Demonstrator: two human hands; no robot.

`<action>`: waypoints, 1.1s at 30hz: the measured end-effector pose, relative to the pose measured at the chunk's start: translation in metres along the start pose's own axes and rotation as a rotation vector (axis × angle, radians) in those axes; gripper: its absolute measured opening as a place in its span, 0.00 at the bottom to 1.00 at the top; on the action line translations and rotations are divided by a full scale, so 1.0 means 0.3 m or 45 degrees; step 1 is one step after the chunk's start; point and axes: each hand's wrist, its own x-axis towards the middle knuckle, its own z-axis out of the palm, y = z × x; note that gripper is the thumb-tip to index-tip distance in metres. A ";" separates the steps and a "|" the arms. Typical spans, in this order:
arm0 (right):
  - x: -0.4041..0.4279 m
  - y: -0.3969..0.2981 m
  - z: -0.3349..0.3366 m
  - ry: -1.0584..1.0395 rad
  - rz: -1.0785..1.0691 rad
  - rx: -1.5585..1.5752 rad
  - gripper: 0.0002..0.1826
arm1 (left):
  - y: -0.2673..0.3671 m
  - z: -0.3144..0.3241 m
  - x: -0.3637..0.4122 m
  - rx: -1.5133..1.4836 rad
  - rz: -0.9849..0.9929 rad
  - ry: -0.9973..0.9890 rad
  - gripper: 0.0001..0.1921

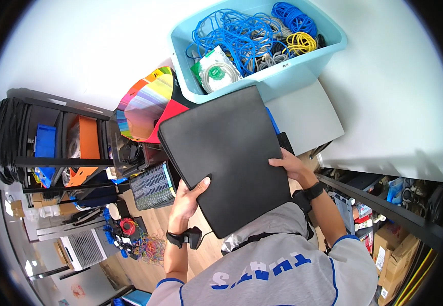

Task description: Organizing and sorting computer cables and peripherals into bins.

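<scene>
A large black rectangular case or folder (pixel 229 157) with rounded corners is held between both hands, tilted, in front of the person's body. My left hand (pixel 191 195) grips its left edge, the thumb lying on the broad face and the fingers hidden beneath. At the right edge, my right hand (pixel 291 165) holds the case with its thumb over the rim. Both wrists wear black straps with small devices. Beyond the far edge of the case stands a light blue plastic tub (pixel 301 70) full of coiled blue, grey and yellow cables (pixel 301 43).
A multicoloured bin (pixel 168 116) stands left of the tub, near a black shelf rack (pixel 64 162) with blue and orange bins. Tangled wires (pixel 150 244) lie on the wooden floor. Another rack (pixel 374 199) with cardboard boxes (pixel 395 260) is at the right.
</scene>
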 end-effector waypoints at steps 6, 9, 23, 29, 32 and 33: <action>-0.033 -0.085 0.193 0.104 -0.309 -0.802 0.36 | -0.104 0.009 0.024 0.365 0.242 0.054 0.14; -0.024 -0.060 0.259 0.128 -0.436 -1.081 0.33 | -0.137 0.064 0.038 0.345 0.363 0.208 0.15; 0.041 -0.007 0.402 -0.134 -0.874 -1.547 0.47 | -0.227 0.256 0.021 -0.122 0.260 0.423 0.21; 0.039 -0.005 0.418 -0.089 -0.927 -1.685 0.48 | -0.206 0.269 0.031 0.005 0.503 0.284 0.23; 0.032 -0.021 0.415 -0.079 -0.923 -1.711 0.44 | -0.117 0.312 0.030 0.049 0.586 0.369 0.23; 0.028 -0.029 0.415 -0.092 -0.936 -1.750 0.43 | -0.108 0.314 0.032 0.093 0.583 0.432 0.22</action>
